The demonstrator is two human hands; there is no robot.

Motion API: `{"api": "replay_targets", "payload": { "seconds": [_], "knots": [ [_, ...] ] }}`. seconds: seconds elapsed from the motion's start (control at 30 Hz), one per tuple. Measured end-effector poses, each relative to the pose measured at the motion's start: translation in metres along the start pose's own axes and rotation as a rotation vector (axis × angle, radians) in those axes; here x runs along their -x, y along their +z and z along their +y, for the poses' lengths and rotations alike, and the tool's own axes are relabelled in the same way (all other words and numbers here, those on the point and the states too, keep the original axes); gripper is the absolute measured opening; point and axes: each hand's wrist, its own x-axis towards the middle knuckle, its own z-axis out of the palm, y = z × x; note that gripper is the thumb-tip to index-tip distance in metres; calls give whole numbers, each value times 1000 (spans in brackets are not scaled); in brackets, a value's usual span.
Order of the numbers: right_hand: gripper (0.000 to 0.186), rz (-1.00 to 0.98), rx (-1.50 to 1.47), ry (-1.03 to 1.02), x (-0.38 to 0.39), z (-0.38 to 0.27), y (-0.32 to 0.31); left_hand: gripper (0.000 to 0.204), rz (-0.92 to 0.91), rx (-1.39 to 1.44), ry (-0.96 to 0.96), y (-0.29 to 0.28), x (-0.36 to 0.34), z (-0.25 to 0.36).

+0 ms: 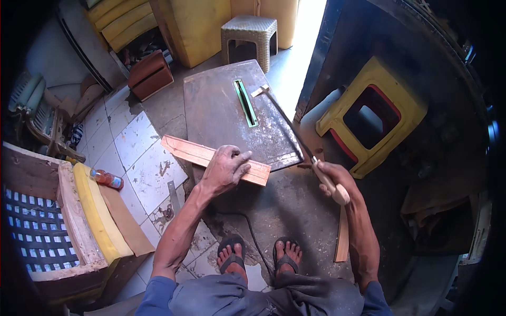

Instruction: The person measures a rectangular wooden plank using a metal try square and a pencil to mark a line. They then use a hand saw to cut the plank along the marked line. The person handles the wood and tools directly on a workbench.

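My left hand point(226, 169) grips a reddish-brown wooden board point(187, 149) near its right end, fingers closed over the upper edge. The board slants across the near edge of a worn dark tabletop point(211, 100). In my right hand point(337, 181) is the pale wooden handle of a long, thin, dark tool point(290, 124). Its thin dark part reaches up and left over the table's right edge; I cannot make out its exact kind. Near its far tip is a small pale wood block point(260, 90). A green-framed slot point(245, 103) is set into the tabletop.
A woven-patterned stool point(249, 34) stands beyond the table. At right is a yellow padded frame point(371, 118). To the left are a strapped wooden seat frame point(39, 226), a plastic bottle point(107, 179) and a brown box point(151, 75). A black cable point(247, 224) runs near my feet.
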Motion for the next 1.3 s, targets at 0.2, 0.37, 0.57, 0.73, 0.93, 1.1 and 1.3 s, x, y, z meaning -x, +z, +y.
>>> {"api": "replay_targets", "payload": {
  "seconds": [0.2,0.37,0.57,0.73,0.93,1.1,1.3],
  "knots": [
    [36,345,238,-285,17,13,34,39,69,52,-78,-9,40,3],
    [30,295,361,-467,50,44,54,28,454,106,-80,-9,59,-5],
    [40,182,819,-686,45,44,85,40,823,97,-558,-5,78,-30],
    [41,78,853,-750,29,40,102,55,791,-28,-526,2,81,-46],
    [41,8,888,-729,17,26,122,67,706,-44,-458,0,71,-54],
    [42,-15,891,-702,12,25,127,71,639,-39,-457,6,68,-59],
    [43,-24,893,-680,9,27,129,70,590,-40,-485,13,69,-62]
  ]
}}
